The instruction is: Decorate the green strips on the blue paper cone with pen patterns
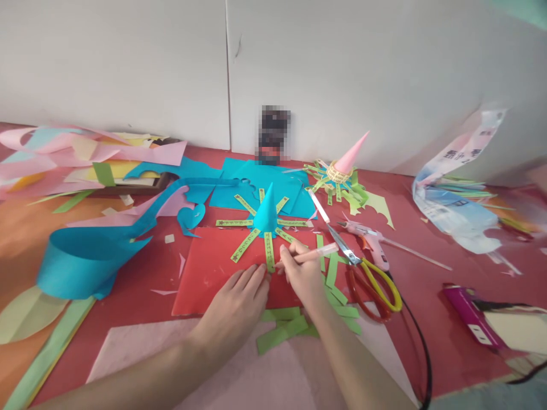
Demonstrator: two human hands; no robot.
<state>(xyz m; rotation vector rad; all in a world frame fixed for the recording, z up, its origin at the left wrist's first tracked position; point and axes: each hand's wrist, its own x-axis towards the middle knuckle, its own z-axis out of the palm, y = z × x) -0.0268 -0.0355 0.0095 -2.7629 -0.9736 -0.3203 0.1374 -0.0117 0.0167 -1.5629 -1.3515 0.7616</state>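
A blue paper cone point(265, 215) stands upright, with several green paper strips spread around its base like rays. The strips carry dark handwritten marks and small stars. My left hand point(239, 302) lies flat, fingers stretched out, its fingertips at the end of the front strip point(268, 250). My right hand point(302, 279) is closed around a pink pen point(318, 253), whose tip points down beside that same strip. Under the strips lies a red sheet point(205, 273). Blank green strips point(284, 330) are scattered around my right wrist.
Scissors point(376, 279) and a pink glue gun point(371, 242) with a black cord lie at right. Behind stands a pink cone point(348, 156) with green strips. A curled blue paper piece point(81, 262) and paper scraps point(94, 159) sit left; a purple box point(472, 316) lies far right.
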